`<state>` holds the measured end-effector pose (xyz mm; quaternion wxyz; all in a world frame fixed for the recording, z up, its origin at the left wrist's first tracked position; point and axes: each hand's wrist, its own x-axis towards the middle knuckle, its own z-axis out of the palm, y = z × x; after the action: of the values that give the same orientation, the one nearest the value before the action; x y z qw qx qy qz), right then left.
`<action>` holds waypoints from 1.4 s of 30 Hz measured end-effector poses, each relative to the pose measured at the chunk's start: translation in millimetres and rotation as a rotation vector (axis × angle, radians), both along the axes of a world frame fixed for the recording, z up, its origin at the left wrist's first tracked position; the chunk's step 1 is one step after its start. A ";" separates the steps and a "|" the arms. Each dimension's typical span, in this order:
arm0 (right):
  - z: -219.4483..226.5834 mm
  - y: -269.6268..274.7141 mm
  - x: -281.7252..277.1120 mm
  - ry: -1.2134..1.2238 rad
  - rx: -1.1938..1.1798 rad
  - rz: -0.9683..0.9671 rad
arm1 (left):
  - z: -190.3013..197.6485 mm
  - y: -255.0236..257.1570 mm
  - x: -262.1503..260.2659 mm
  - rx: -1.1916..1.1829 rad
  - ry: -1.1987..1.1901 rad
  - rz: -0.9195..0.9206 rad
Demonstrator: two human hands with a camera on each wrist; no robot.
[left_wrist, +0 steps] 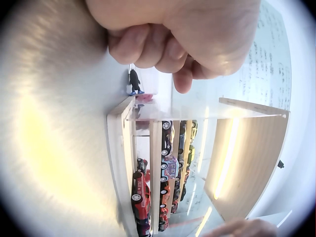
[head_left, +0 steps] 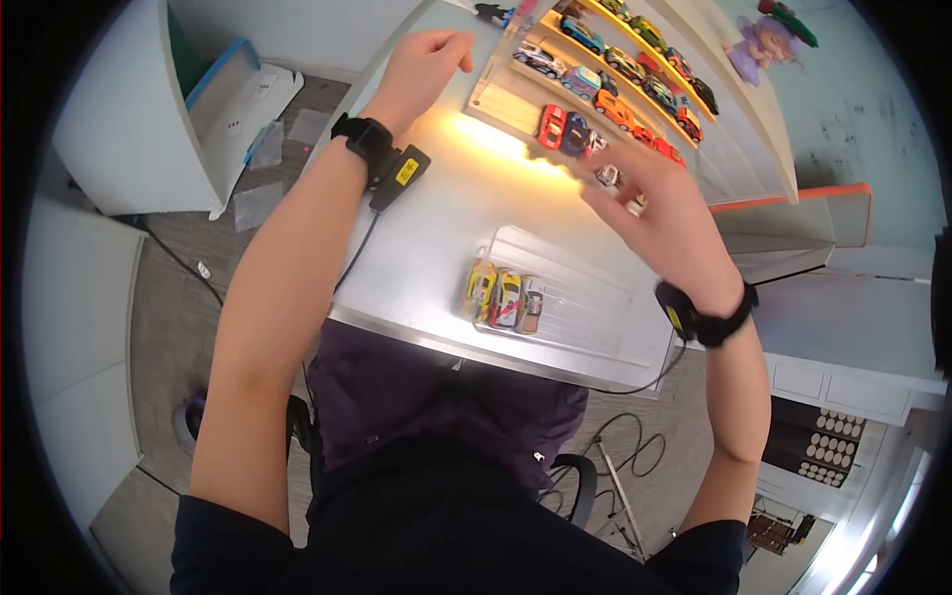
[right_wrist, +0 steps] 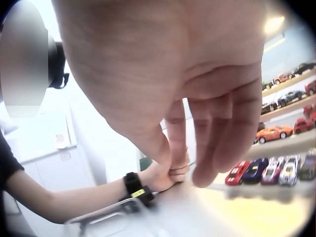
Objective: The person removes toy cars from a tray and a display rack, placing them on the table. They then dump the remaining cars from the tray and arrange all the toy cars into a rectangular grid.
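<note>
My right hand point(head_left: 669, 213), fingers extended and slightly bent, reaches over the lowest row of toy cars in the display shelf point(head_left: 488, 99). No car shows between its fingers in the right wrist view. Near it on that row are a red toy car point(right_wrist: 237, 173), a dark blue toy car point(right_wrist: 255, 170) and a white patterned toy car point(right_wrist: 290, 170). My left hand point(head_left: 416, 74) is beside the shelf's left end, its fingers curled in and holding nothing. A clear plastic tray point(head_left: 585, 347) near the table's front edge holds three toy cars point(head_left: 506, 299) side by side at its left end.
Higher rows of the lit wooden shelf carry several more toy cars point(head_left: 615, 104). A small black penguin figure point(left_wrist: 134, 81) stands past the shelf's left end. On top of the shelf is a purple-haired doll point(head_left: 762, 48). Cables run from both wrist cameras across the table's edge point(head_left: 476, 347).
</note>
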<state>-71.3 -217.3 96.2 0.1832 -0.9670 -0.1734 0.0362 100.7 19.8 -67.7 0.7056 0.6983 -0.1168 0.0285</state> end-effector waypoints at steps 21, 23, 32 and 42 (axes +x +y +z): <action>-56.7 -2.5 69.7 -0.105 -0.149 0.032 | -7.0 0.2 5.9 -0.035 0.031 -0.036; -27.9 0.8 43.1 0.031 0.031 0.009 | -7.0 -1.9 6.1 -0.046 -0.006 -0.025; 14.8 -28.6 -78.5 0.669 0.389 -0.031 | -17.3 -4.4 14.9 -0.021 -0.068 -0.026; -23.6 -20.1 -97.6 0.357 0.179 0.091 | -18.0 -4.9 13.3 -0.006 -0.050 -0.022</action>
<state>-168.8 -237.4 72.6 0.2945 -0.9162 -0.1844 0.1996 113.9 15.0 -85.7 0.7049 0.6939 -0.1421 0.0383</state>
